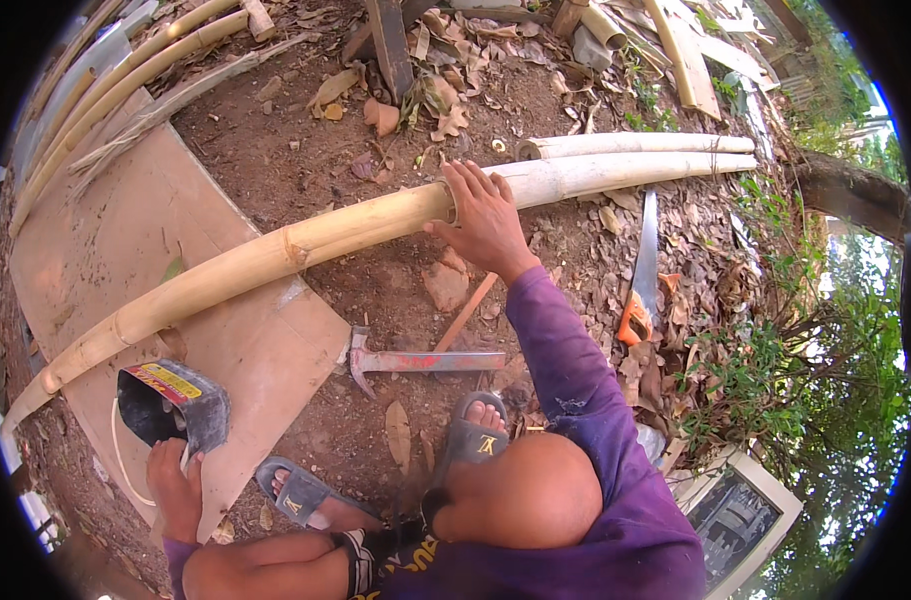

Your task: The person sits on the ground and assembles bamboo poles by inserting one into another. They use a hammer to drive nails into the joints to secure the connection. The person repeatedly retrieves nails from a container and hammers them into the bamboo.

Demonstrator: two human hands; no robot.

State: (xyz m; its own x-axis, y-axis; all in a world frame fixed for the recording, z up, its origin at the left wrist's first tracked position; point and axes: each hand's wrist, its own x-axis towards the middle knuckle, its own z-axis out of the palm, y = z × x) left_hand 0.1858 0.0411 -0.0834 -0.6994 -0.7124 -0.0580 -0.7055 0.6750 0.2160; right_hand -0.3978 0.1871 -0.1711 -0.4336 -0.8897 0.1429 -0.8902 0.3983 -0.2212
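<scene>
A long yellow bamboo pole (pixel 215 275) runs from the far left up toward the middle, where its end meets a whitish bamboo piece (pixel 625 172). My right hand (pixel 483 218) lies over that meeting place, fingers bent over the top of the bamboo, thumb on the near side. At lower left, my left hand (pixel 175 490) grips the near rim of a cut-open black plastic container (pixel 200 412) with a yellow and red label. Its inside is dark, so contents cannot be made out. A claw hammer (pixel 435 361) lies on the soil between my hands.
A brown flat sheet (pixel 265 335) covers the ground at left, under the pole. A handsaw (pixel 643 265) with an orange handle lies at right among dry leaves. A wooden post (pixel 389 45) stands ahead. More bamboo (pixel 125 85) lies at upper left; green shrubs (pixel 765 370) grow at right.
</scene>
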